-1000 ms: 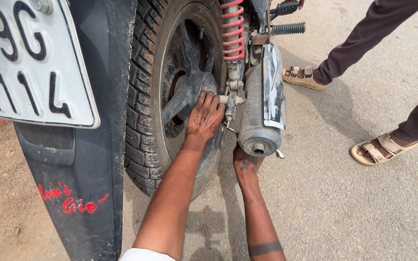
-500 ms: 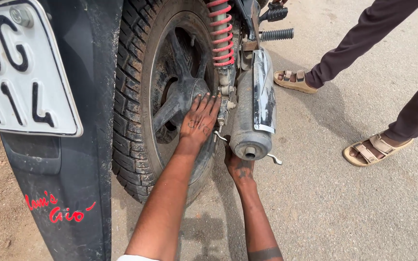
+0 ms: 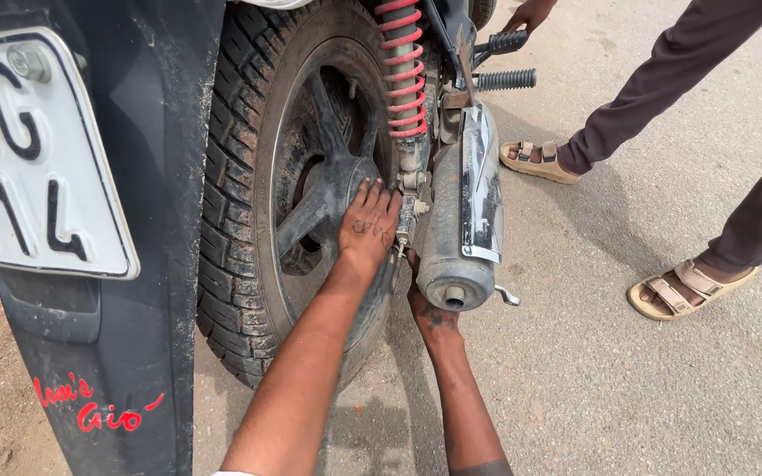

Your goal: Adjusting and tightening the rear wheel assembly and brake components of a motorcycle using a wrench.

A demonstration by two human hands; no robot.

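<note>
Left hand [image 3: 368, 225] is laid flat against the hub of the rear wheel [image 3: 297, 189], fingers spread and pointing up toward the axle area, palm pressed on the metal rather than wrapped around anything. Looks to me like it's there to brace or feel for the axle end, since that's the only bit of the wheel you can reach between the spokes and the shock.

Right hand [image 3: 425, 304] comes in from below, tucked under the silver exhaust muffler [image 3: 456, 234] and into the narrow gap between it and the wheel. The fingers disappear behind the muffler, so I honestly can't tell if they're clenched on a nut, a tool or nothing at all. A small metal tip [image 3: 509, 297] pokes out just beside the muffler's end, but I can't say what it belongs to.

Going outward: the red coil shock absorber [image 3: 401, 70] runs down to the same axle spot, right above both hands. The black mudguard [image 3: 134, 264] with a white number plate [image 3: 33, 159] fills the left. Another person stands on the right in dark trousers and tan sandals [image 3: 690, 289], one hand [image 3: 526, 13] up by the black footpeg [image 3: 504, 79]. The ground is bare concrete [image 3: 628, 397].
</note>
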